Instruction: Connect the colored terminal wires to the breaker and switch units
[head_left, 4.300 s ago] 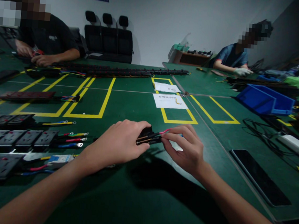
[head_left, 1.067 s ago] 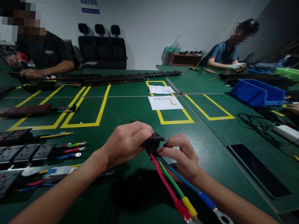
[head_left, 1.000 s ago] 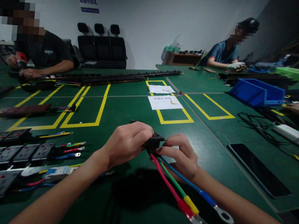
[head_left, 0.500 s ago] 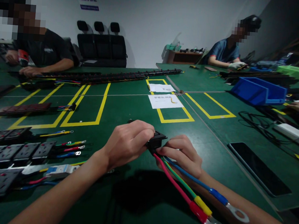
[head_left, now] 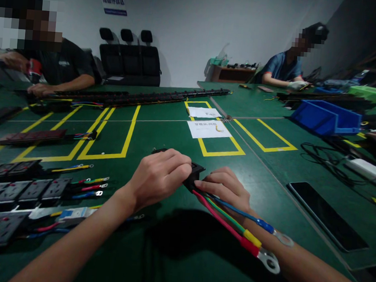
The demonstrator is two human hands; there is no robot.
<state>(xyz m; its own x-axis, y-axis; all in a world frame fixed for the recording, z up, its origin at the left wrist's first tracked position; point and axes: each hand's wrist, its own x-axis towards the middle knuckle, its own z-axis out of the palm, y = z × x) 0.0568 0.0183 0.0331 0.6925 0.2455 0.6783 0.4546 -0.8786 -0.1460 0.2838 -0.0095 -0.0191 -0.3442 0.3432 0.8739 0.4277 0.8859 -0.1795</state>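
Above the green table, my left hand (head_left: pixel 162 176) grips a black socket module (head_left: pixel 197 171), its fingers wrapped over the top. My right hand (head_left: pixel 228 187) is closed at the module's near right end, a fingertip pressed to the housing where the wires come out. From that end hang a red wire (head_left: pixel 215 213), a yellow-green wire (head_left: pixel 226 215) and a blue wire (head_left: pixel 237 210). Each ends in a metal ring terminal, and the red wire's terminal (head_left: pixel 269 261) is nearest to me. The module's far part is hidden behind my left hand.
Several black socket strips (head_left: pixel 30 194) with ring-ended wires lie at the left. A phone (head_left: pixel 327 215), white power strip (head_left: pixel 372 173) and blue bin (head_left: pixel 326 117) are at the right. Across the table, a person (head_left: pixel 70 64) holds a red tool; another person (head_left: pixel 283 68) sits farther right.
The hanging wires and their ring terminals have swung left and slightly up. My hands have shifted slightly left with the module. The red tool at the far left has moved right.
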